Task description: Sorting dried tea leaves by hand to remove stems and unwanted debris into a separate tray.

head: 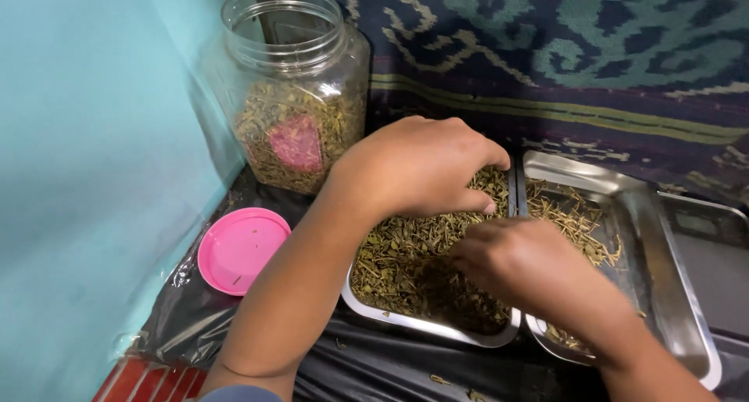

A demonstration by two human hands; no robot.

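at the far left, against a pale blue wall [86,176], a round pink lid [242,250] lies flat on the black plastic sheet [367,363] that covers the surface. behind the lid, in the corner, stands an open clear plastic jar [292,82], about half full of dried green herbs, with a pink patch on its front.

just right of the lid sits a steel tray [421,324] heaped with the same dried herbs [398,261], a mix of leaves and thin stems. the left hand [417,168] rests palm down on the far part of this heap, its fingers [468,203] curled close together and pressed into the herbs, thumb stretched along the pile. the right hand [519,261] comes in from the lower right and hovers over the near right side of the same tray, blurred; its fingers seem drawn together at the herbs, though i cannot tell if they pinch anything.

touching this tray on its right is a second steel tray [663,238], mostly bare, holding a thin scatter of pale stems [573,215] along its left side. behind both trays hangs a dark patterned cloth [562,43] in blue, green and cream. a few loose bits lie on the plastic sheet in front.
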